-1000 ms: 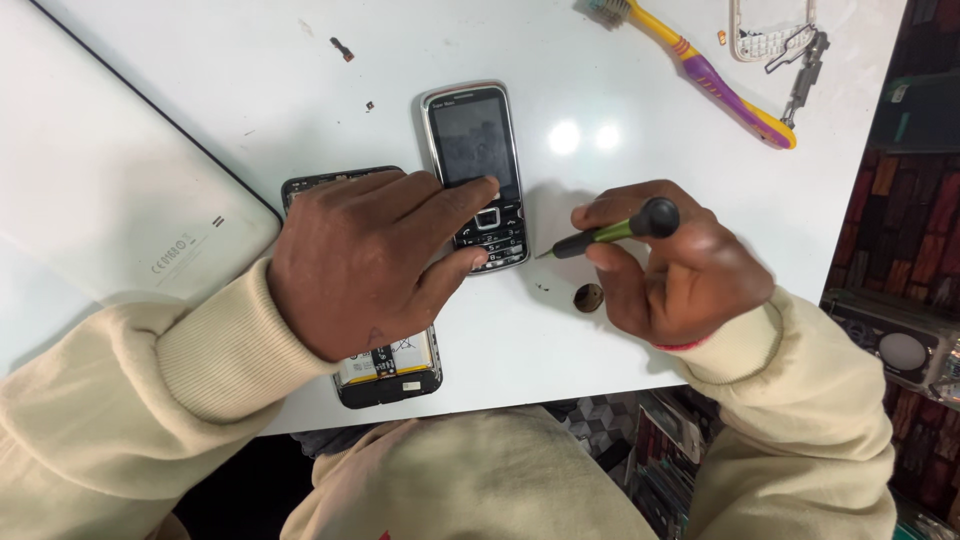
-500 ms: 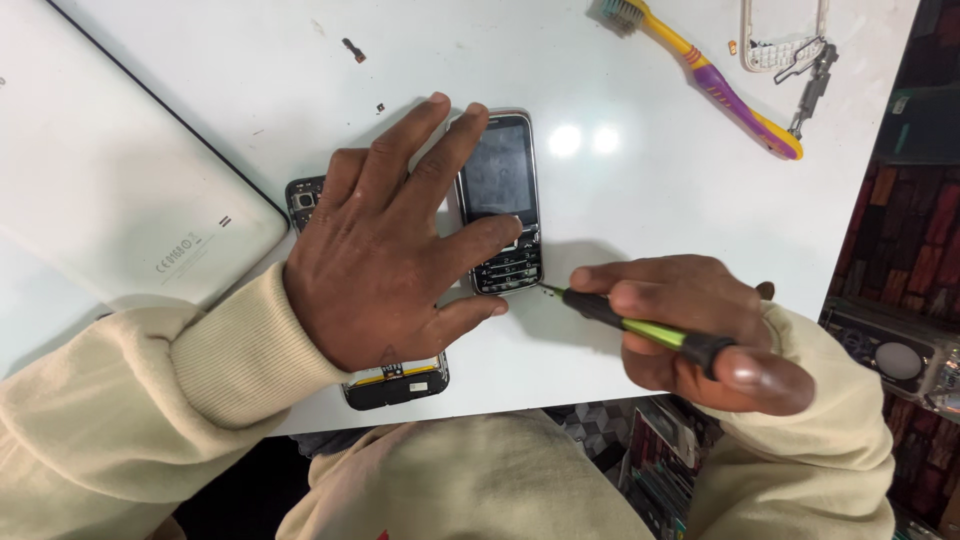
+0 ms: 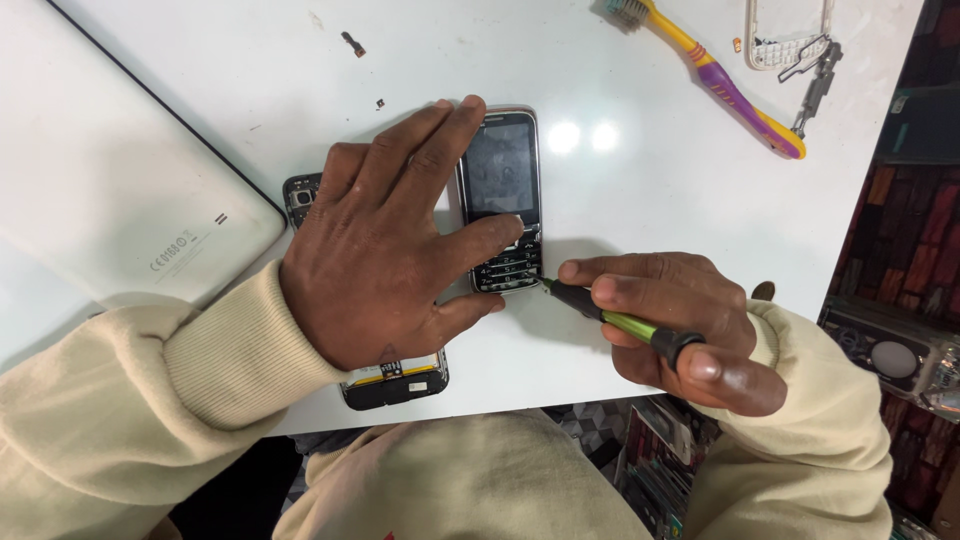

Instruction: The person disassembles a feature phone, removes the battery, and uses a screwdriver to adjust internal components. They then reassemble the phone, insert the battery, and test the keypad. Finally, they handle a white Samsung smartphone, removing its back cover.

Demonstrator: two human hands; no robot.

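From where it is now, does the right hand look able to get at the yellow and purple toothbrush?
Probably yes: bare table lies between the right hand and toothbrush, but its grip is taken by the green screwdriver.

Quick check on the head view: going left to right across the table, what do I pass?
White tablet → left hand → keypad phone → right hand holding the green screwdriver → toothbrush → white phone frame.

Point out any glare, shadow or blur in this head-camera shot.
Head view: two bright glare spots on the white table beside the keypad phone; a soft shadow under the right hand holding the screwdriver; the left hand is sharp; the right edge is dark.
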